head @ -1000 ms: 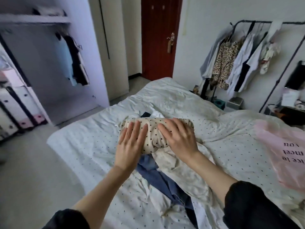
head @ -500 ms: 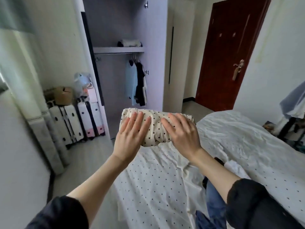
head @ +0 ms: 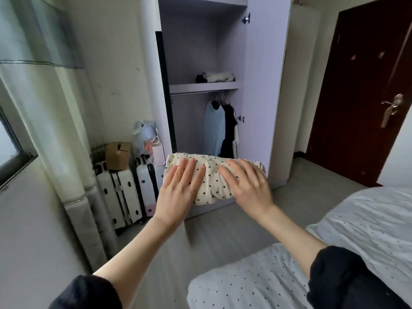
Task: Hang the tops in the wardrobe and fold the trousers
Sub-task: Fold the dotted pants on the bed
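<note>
A folded cream bundle of black-dotted trousers (head: 211,176) is in the air in front of the open lilac wardrobe (head: 264,85). My left hand (head: 178,190) holds its left end and my right hand (head: 247,188) its right end, fingers spread over the top and thumbs hidden beneath. Inside the wardrobe, a pale blue top (head: 213,130) and a black top (head: 229,128) hang from the rail. A small pile of folded clothes (head: 215,76) lies on the shelf (head: 205,86) above the rail.
The dotted bed (head: 367,219) fills the lower right. White suitcases (head: 118,192), a cardboard box (head: 117,155) and bags stand left of the wardrobe. A curtain (head: 44,108) hangs at the left, and a dark red door (head: 361,97) is shut at the right. Grey floor lies between bed and wardrobe.
Both hands lifted the folded trousers off the bed and carried them left. The view turned from the bed to face the open wardrobe, which now looks closer.
</note>
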Available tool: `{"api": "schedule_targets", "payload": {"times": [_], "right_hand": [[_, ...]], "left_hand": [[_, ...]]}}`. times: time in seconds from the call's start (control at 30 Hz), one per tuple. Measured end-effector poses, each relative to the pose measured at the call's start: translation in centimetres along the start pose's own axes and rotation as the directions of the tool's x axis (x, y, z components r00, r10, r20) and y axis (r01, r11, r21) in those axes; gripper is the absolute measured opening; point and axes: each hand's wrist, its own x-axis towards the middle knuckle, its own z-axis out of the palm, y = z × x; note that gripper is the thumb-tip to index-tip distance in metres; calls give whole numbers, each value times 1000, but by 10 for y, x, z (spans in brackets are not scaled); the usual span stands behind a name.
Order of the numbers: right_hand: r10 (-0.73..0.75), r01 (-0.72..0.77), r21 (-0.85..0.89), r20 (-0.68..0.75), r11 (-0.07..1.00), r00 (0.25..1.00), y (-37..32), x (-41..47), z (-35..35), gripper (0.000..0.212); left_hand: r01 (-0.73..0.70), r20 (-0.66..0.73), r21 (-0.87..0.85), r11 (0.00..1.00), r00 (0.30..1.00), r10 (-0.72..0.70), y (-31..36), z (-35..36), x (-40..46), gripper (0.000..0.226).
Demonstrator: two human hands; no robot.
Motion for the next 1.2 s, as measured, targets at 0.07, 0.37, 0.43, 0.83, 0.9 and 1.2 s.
{"api": "schedule_targets", "payload": {"times": [0.07, 0.37, 0.43, 0.83, 0.9, 1.2], "right_hand": [[-3, 3, -17, 32, 1000, 999, -8, 16, 44, 28], [82, -65, -127, 129, 990, 988, 14, 91, 220, 41], [99, -72, -167, 163, 983, 982, 30, 97, 250, 50], [167, -93, -364, 175, 927, 970, 179, 167, 445, 51], [186, -100, -398, 185, 912, 965, 206, 182, 471, 53], [205, -78, -473, 223, 877, 953, 295, 218, 591, 56]], "left_hand": [[-18, 10, 3, 1000, 1000, 18, -37, 33, 13, 45], [-112, -19, -92, 989, 994, 111, -158, 193, 115, 49], [-143, -38, -125, 982, 990, 139, -166, 231, 140, 49], [-205, -172, -168, 964, 969, 176, -202, 437, 341, 55], [-198, -183, -165, 966, 969, 167, -206, 465, 378, 57], [-166, -260, -172, 971, 958, 118, -217, 585, 488, 54]]}}
